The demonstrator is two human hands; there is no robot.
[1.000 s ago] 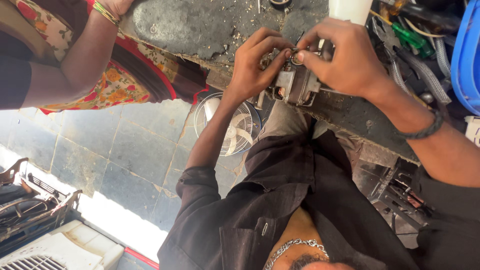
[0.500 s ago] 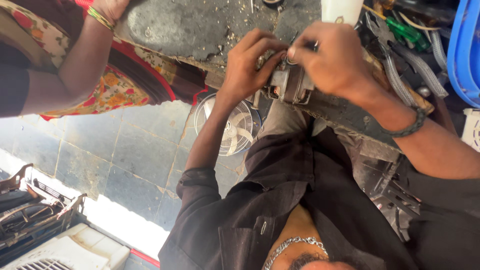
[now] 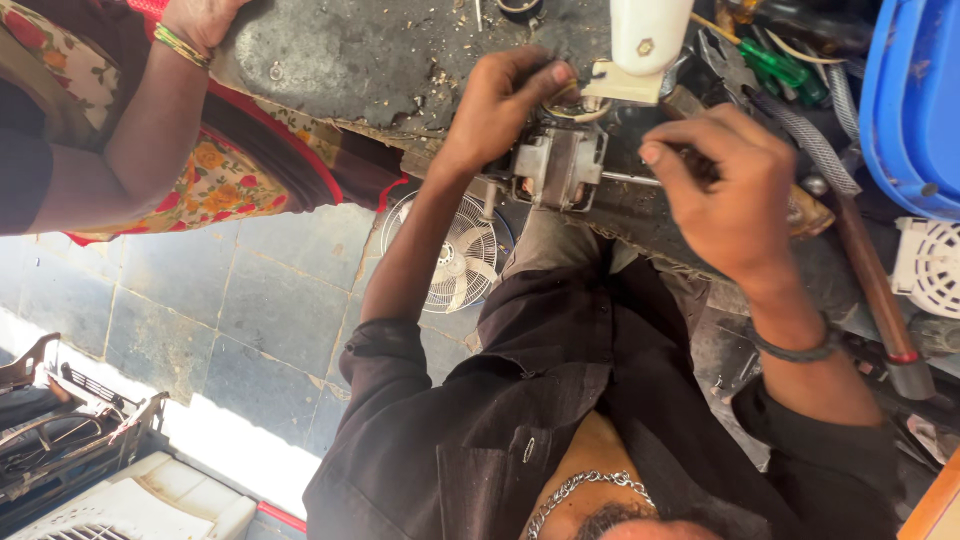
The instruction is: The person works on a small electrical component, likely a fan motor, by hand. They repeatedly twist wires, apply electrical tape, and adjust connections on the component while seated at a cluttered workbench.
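A bystander's arm (image 3: 150, 130) rests on the bench (image 3: 370, 60) at far left. The left hand (image 3: 500, 100) pinches fingers and thumb together on a ring at the top of the motor (image 3: 555, 168), which sits at the bench edge. Judging by that light hold, the motor could tip off toward the fan (image 3: 455, 255) below. It looks grimy grey metal, boxy. The right hand (image 3: 735, 195) hovers apart from it, fingers curled and empty.
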